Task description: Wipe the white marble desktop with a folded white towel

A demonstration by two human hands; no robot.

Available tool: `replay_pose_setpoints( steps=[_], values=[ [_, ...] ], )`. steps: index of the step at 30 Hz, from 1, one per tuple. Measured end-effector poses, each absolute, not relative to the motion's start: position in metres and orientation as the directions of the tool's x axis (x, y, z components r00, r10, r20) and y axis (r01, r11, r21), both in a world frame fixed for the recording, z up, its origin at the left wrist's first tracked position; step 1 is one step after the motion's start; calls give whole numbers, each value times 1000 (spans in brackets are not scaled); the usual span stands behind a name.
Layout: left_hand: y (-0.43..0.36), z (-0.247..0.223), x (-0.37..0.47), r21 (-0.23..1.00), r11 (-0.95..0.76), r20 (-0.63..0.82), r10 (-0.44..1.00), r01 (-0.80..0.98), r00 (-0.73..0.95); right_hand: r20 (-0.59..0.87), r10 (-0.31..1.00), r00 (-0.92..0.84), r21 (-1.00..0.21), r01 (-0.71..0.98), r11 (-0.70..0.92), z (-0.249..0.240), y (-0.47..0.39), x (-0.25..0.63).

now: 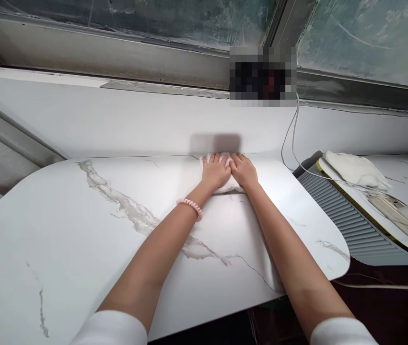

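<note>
A folded white cloth lies on the white marbled table, close to its far edge by the wall. My left hand rests on the cloth's left part, palm down with the fingers spread. Beside it, my right hand presses on the right part of the cloth, its fingers pointing at the wall. The two hands nearly touch at the thumbs. A pink coiled band circles my left wrist.
At the right stands a ribbed side table with another white cloth and a beige device on it. White cables hang from the window sill. A white wall borders the table's far side.
</note>
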State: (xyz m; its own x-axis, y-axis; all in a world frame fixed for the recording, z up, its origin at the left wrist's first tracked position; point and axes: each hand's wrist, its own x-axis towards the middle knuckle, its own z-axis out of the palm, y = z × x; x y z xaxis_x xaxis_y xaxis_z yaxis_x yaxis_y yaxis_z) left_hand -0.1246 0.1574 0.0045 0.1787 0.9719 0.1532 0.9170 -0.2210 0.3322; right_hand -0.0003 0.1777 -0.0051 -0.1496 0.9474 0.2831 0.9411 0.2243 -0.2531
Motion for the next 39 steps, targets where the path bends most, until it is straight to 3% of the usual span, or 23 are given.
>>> replay_pose_setpoints(
  steps=[12, 23, 28, 33, 39],
  values=[
    [114, 9, -133, 308, -176, 77, 984, 935, 160, 192, 965, -178, -188, 958, 215, 2, 131, -11],
    [-26, 5, -160, 257, -325, 72, 946, 910, 317, 234, 948, -218, -68, 969, 239, -8, -24, -26],
    [-77, -1, -182, 263, -355, 138, 934, 897, 329, 204, 942, -267, -25, 960, 278, -4, -74, -45],
    [-92, 0, -193, 283, -346, 162, 936, 894, 311, 204, 934, -294, -1, 954, 300, 1, -83, -54],
    [-70, 5, -200, 356, -248, 4, 965, 901, 264, 169, 921, -351, 1, 934, 356, 7, -54, -61]
  ],
)
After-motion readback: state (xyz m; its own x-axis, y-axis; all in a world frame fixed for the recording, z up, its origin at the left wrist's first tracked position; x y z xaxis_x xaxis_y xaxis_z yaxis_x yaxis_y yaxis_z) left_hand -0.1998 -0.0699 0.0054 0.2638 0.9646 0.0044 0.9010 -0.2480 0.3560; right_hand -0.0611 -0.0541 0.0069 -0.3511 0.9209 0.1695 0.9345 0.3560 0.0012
